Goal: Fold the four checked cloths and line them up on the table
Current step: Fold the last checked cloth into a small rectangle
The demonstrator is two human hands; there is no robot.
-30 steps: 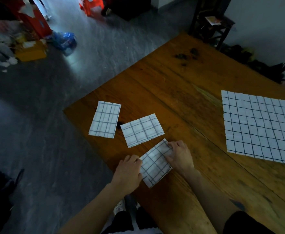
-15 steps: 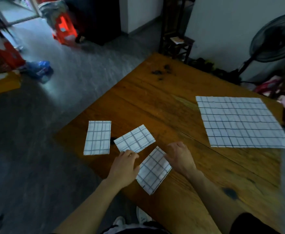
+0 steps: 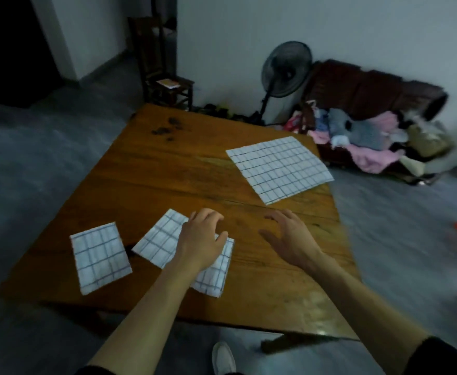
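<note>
Hovering hands | three folded cloths | unfolded cloth

I am in a lived-in room of a home. Beyond my grip, past the far edge of the wooden worktop, a standing fan leans by the white wall, a small wooden chair sits in the corner, and a dark sofa off to the right is heaped with clothes. The floor is bare grey.
</note>
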